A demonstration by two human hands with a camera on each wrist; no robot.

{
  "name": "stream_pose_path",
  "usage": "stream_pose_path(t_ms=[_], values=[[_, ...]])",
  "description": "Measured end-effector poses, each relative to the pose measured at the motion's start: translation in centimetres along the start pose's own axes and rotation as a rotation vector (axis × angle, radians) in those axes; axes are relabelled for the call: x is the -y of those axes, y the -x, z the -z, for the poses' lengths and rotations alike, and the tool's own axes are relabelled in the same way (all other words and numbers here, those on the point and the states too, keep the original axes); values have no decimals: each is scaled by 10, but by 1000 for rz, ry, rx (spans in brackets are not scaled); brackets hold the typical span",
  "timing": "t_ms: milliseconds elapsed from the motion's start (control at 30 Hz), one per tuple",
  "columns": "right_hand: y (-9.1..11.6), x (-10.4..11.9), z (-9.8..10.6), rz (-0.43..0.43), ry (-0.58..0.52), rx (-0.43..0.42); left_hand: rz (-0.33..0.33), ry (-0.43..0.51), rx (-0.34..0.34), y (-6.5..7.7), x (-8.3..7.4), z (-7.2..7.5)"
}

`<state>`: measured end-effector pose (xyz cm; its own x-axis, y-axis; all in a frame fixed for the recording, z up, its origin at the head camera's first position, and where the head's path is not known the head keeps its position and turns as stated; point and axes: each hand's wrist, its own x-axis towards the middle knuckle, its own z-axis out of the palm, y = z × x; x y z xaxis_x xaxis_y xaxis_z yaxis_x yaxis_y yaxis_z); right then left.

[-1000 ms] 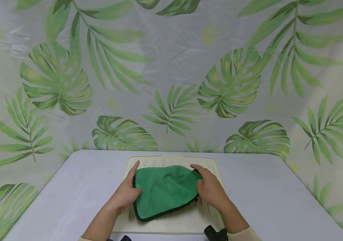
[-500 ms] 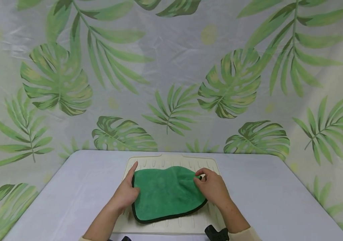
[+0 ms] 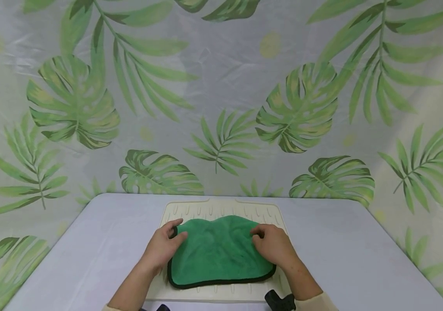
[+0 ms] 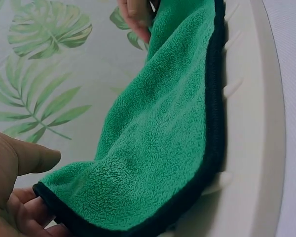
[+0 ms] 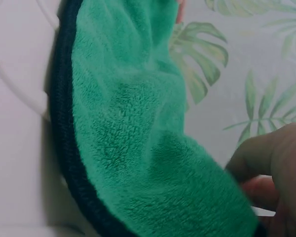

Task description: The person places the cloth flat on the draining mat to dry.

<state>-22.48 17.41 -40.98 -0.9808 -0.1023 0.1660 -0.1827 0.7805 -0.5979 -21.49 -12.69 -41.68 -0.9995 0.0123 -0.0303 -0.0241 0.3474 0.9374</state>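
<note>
Leafy backdrop (image 3: 225, 65) behind green cloth (image 3: 221, 255), hands (image 3: 161, 247) (image 3: 275, 245) at its sides: left half-spread around edge, right's hold unclear.

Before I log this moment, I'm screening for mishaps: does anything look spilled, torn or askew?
Nothing stands out. The green cloth is rumpled between the left hand and right hand, as handled cloth would be; no tear or spill shows on it or the cream tray.

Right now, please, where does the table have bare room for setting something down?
The white table is bare left of the cream tray and left arm, and right of the tray and right arm, out to its edges. Crowded: the tray, with the green cloth, left hand and right hand over it.
</note>
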Motion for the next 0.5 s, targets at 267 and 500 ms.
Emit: stream_pose_path(t_ms=[267, 500], values=[[0, -1, -2, -6, 30, -26, -9, -2, -41, 0, 0, -2], [1, -2, 0, 18, 60, 17, -21, 16, 2, -1, 2, -1]])
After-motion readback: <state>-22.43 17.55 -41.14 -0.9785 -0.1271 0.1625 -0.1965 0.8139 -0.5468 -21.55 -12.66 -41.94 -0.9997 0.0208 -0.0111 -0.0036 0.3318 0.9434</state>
